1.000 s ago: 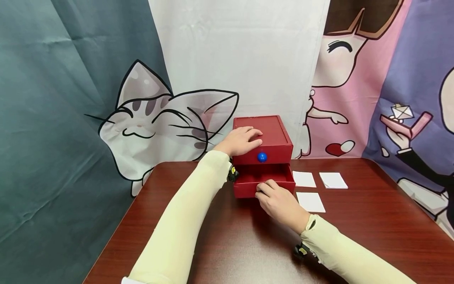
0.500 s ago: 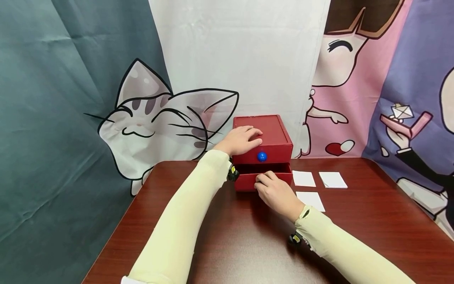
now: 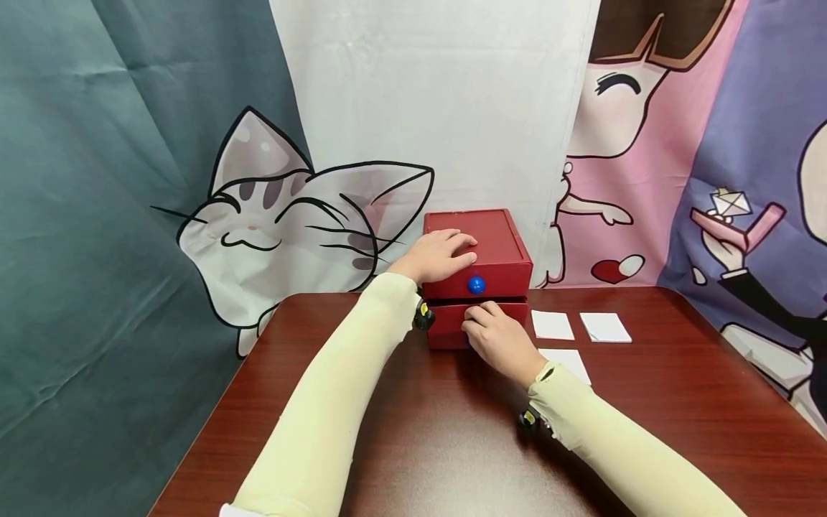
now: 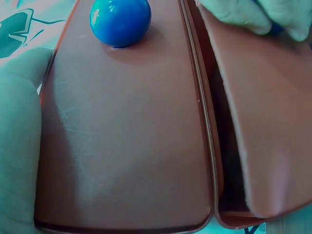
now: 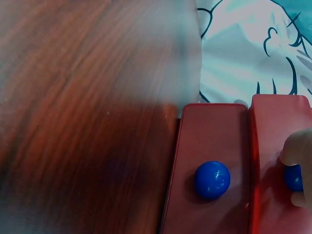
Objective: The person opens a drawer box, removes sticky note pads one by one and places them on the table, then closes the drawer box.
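Observation:
A red box of drawers (image 3: 494, 233) with round blue knobs stands at the back of the table. My left hand (image 3: 434, 257) rests on its top; its side shows at the edge of the left wrist view. My right hand (image 3: 502, 345) pinches the knob (image 5: 293, 179) of the middle drawer (image 4: 268, 122), fingers partly covering it. That drawer sticks out a little, with a dark gap between it and the upper drawer (image 4: 126, 131). The upper knob (image 3: 476, 285) is uncovered. In the right wrist view, the bottom drawer (image 5: 214, 131) sits flush, its knob (image 5: 212, 180) bare.
White square sheets lie right of the box: one close beside it (image 3: 552, 325), one further right (image 3: 605, 327), and one nearer (image 3: 567, 362), partly behind the right hand. The brown table (image 3: 413, 445) ends at a printed curtain (image 3: 439, 100) behind the box.
The middle drawer has slid back most of the way into the box, and my right hand has moved forward with it. My left hand has stayed on top.

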{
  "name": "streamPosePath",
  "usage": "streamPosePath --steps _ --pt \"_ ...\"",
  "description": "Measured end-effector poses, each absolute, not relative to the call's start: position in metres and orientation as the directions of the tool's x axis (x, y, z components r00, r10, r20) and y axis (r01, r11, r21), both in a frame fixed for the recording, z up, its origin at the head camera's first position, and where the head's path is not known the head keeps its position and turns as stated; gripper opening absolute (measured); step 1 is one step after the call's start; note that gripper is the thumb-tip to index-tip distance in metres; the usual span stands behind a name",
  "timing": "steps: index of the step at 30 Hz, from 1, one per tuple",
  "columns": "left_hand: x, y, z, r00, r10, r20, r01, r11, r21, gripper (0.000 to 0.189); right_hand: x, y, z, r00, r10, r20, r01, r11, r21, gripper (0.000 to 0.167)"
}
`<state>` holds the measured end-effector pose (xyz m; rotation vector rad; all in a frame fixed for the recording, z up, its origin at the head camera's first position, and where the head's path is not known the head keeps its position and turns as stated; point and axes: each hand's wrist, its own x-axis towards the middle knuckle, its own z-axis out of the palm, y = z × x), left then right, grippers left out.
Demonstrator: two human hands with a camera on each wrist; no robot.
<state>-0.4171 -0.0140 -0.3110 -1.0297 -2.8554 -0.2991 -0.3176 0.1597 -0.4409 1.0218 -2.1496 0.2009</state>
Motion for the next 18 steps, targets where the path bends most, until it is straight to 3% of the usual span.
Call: streamPosePath --steps 18 --pt "-0.425 -0.014 -0.312 -0.762 0.637 0.121 0.648 0.744 0.166 0.047 -0.333 0.161 -0.448 -0.394 -0.559 0.729 -0.694 0.701 0.163 0.018"
